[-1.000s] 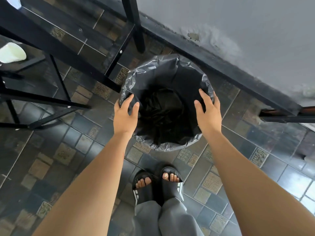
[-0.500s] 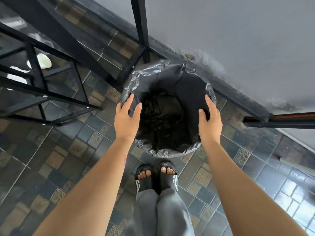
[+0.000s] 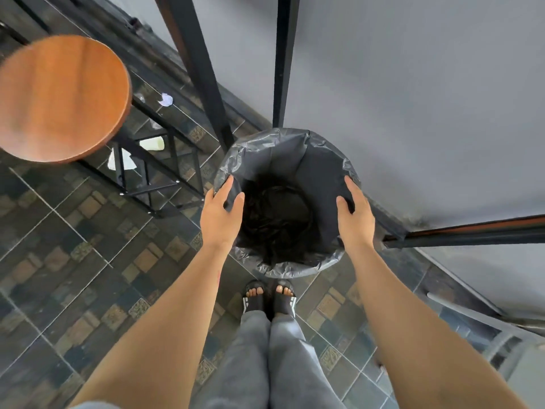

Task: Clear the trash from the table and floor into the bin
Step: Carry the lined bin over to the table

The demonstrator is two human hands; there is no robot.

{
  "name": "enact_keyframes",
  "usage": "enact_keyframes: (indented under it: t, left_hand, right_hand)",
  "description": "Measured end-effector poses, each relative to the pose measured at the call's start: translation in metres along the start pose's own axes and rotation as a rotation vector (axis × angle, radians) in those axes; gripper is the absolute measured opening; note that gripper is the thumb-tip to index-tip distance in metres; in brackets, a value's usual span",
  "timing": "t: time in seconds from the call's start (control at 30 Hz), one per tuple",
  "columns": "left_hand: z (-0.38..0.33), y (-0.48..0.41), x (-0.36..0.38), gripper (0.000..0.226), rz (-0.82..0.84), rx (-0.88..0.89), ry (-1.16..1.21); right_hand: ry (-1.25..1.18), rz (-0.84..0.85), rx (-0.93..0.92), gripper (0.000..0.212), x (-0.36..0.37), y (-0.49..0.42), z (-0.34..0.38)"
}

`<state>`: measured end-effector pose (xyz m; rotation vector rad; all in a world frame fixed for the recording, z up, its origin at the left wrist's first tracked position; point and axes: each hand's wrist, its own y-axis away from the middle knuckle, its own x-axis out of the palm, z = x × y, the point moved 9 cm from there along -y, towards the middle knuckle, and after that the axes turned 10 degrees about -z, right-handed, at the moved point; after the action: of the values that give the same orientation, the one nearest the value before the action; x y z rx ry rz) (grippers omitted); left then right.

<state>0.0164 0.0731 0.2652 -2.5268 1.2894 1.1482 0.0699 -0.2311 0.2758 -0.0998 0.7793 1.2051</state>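
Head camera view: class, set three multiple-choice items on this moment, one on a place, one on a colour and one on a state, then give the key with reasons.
1. Where does the black-lined round bin stand?
A. on the round wooden stool
B. on the tiled floor beside the grey wall
C. on a shelf

2. What colour is the round wooden stool seat?
A. reddish brown
B. white
C. green

3. How do the hands meet the bin?
A. both clear of it
B. one lifts a lid
C. left hand and right hand rest on opposite sides of the rim

Key: 1 B, the bin sits on the patterned tiled floor at the foot of the grey wall. 2 A, the seat shows a reddish-brown wood grain. 3 C, each hand's fingers curl over the liner edge, and no lid is in view.
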Motion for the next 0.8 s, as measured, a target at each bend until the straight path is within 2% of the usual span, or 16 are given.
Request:
enact_keyframes:
  t: [0.4,0.6,0.8]
  left_hand:
    - [-0.031,0.063,-0.177,0.049,-0.249,0.023,0.096]
    - [-0.001,0.072,-0.263,0.048,-0.383,0.004,0.165]
    - [0.055,0.073,-0.358,0.047,-0.483,-0.045,0.185]
  right_hand:
    - [-0.043,0.099,-0.256,0.047,-0.024,0.104,0.135]
    - [-0.083,0.167,-0.393,0.045,0.009,0.168,0.187]
    - [-0.129,0.274,-0.449,0.049,0.07,0.248,0.226]
